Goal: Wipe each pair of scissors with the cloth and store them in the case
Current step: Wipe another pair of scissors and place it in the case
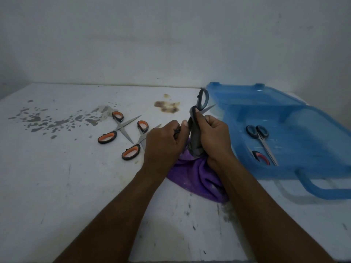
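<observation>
Grip first: both hands are closed on the same pair. The right hand [212, 137] is wrapped round the grey-handled scissors [202, 99], holding them more or less upright, one handle loop sticking up on the far side and a blade tip poking out to the right. The left hand [163, 143] is curled just beside it on a dark bit that looks like another part of the same pair, though I can't make that out for sure. The purple cloth [197, 179] is bunched on the tabletop [76, 186] right under the hands, and its top edge comes up to the bottom of the scissors. So I'd call this mid-wipe.

Progress as far as I can tell:
- The blue plastic case [303, 118] sits open on the right, and there are two pairs in it: the dark-handled scissors [257, 131] and, nearer, the red-handled scissors [263, 158], lying touching or crossed.
- One pair is in hand over the cloth.
- Two are out on the tabletop left of the hands: the far orange-handled scissors [117, 128] and the near orange-handled scissors [136, 143], both lying open, close together.

So roughly two done, one in progress, two to go, then probably the lid. The tabletop itself is grubby, with a brown stain [167, 107] at the far side and a dark spatter [47, 120] off to the left.
</observation>
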